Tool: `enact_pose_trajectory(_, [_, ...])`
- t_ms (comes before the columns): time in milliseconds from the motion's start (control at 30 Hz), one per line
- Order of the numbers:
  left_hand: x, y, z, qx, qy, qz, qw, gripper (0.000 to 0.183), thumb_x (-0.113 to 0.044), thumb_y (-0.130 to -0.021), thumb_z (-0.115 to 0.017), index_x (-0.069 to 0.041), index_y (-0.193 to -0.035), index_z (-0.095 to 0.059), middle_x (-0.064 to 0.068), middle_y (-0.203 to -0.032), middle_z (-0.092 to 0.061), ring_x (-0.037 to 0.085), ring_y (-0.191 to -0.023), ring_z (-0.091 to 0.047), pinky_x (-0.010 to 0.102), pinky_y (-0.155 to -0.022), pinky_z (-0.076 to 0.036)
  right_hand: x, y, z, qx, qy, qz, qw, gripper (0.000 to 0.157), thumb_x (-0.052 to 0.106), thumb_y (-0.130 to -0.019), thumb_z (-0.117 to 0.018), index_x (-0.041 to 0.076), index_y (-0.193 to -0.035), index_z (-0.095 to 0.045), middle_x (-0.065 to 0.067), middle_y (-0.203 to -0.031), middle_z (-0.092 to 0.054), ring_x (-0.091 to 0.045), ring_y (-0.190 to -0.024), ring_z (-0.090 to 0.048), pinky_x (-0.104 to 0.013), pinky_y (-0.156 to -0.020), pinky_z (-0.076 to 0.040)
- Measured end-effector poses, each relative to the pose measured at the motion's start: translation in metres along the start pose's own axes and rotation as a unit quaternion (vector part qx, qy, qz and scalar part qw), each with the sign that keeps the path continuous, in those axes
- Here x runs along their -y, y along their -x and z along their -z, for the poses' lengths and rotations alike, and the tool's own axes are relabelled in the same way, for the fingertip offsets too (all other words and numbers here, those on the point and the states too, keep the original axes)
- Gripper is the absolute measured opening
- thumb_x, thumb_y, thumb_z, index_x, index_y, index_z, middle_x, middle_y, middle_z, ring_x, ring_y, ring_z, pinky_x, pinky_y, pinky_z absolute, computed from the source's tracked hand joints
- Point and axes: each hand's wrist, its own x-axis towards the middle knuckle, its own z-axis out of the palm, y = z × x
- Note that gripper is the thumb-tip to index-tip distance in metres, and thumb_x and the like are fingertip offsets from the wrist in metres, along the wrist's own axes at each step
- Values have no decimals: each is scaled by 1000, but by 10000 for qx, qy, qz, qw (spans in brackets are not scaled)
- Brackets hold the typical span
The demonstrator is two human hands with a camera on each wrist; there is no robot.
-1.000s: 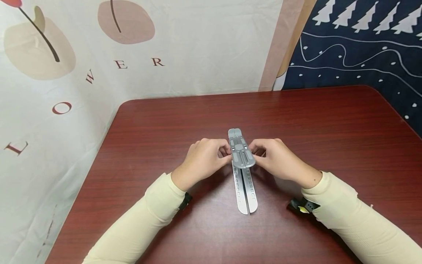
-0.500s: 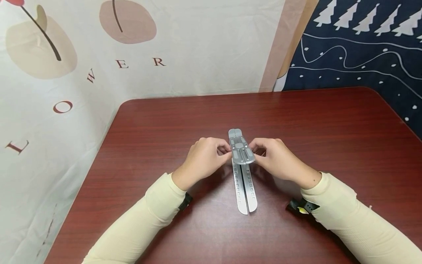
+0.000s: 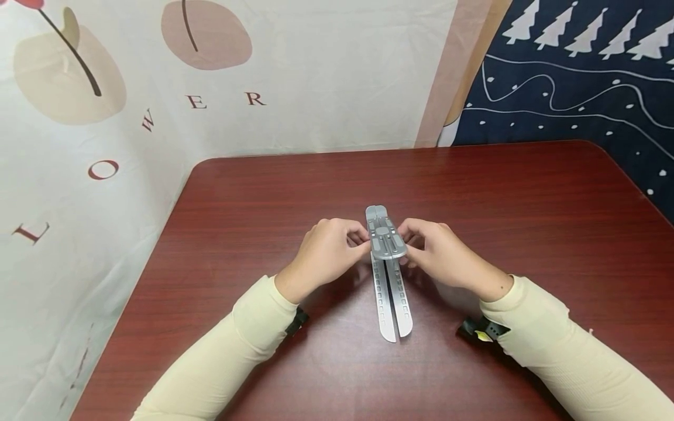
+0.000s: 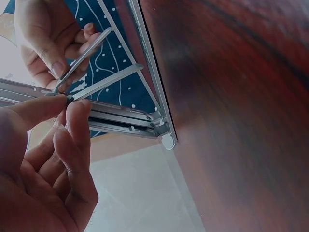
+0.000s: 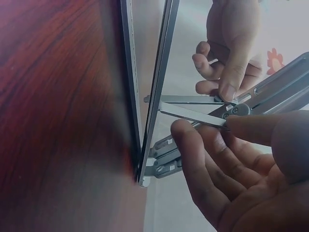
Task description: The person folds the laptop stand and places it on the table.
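A silver folding laptop stand (image 3: 388,242) stands on the table in front of me, its two slotted base rails (image 3: 392,304) lying side by side with a narrow gap. Its upper part slants up from the far end of the rails, with thin support struts (image 4: 106,82) between them. From the left side, my left hand (image 3: 329,248) pinches the stand near the upper ends of the struts between thumb and fingers. Opposite it, my right hand (image 3: 439,251) pinches the same region from the right. Both wrist views show the fingertips at the strut joints; the top plate hides them from above.
The dark red wooden table (image 3: 263,193) extends around the stand on every side. Behind it hangs a pale printed cloth (image 3: 337,76), with a navy tree-patterned cloth (image 3: 558,88) at the right. Dark straps (image 3: 487,328) show at the sleeve cuffs.
The near end of the stand's top plate has shifted slightly away from me, exposing more of the rails. Both hands keep their hold and have barely moved.
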Motion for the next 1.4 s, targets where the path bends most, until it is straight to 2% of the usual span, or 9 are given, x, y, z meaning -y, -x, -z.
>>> enact_pose_trajectory(300, [0, 1, 0, -7, 20, 23, 10000, 5, -31, -78, -68, -29, -74, -68, -19, -68, -64, -4, -63, -56, 24, -60, -44, -1, 1, -3, 197, -430, -65, 9989, 13, -5, -86, -51, 4, -94, -55, -15, -82, -67, -23, -67, -66, -28, -57, -54])
enact_pose_trajectory(633, [1, 0, -1, -35, -2, 16, 10000, 4, -30, -79, -67, -29, -75, -68, -19, -68, -64, -5, -61, -56, 24, -59, -44, -1, 2, -4, 282, -440, 42, 9986, 11, -4, -89, -48, 3, -97, -50, -17, -83, -66, -23, -65, -65, -29, -56, -54])
enact_pose_trajectory(833, [1, 1, 0, -15, -16, 41, 10000, 4, -30, -79, -67, -30, -74, -68, -19, -68, -64, -4, -62, -56, 24, -59, -44, 0, 2, -3, 146, -114, 160, 9997, 12, -3, -87, -52, 5, -96, -52, -13, -82, -67, -21, -67, -65, -27, -58, -54])
enact_pose_trajectory(1067, [1, 0, 0, -33, -2, 12, 10000, 4, -30, -79, -67, -29, -76, -68, -19, -68, -63, -4, -61, -56, 25, -59, -44, -2, 0, -1, -282, 623, 335, 9971, 14, 0, -82, -60, 12, -88, -60, -3, -76, -67, -13, -67, -63, -23, -58, -50])
enact_pose_trajectory(1400, [2, 0, -2, -72, -107, -17, 9999, 4, -31, -80, -66, -30, -77, -68, -20, -69, -64, -5, -60, -55, 26, -59, -44, -2, -2, -1, -610, 798, 347, 9943, 18, 0, -77, -61, 17, -84, -63, 4, -77, -67, -8, -66, -62, -23, -58, -50])
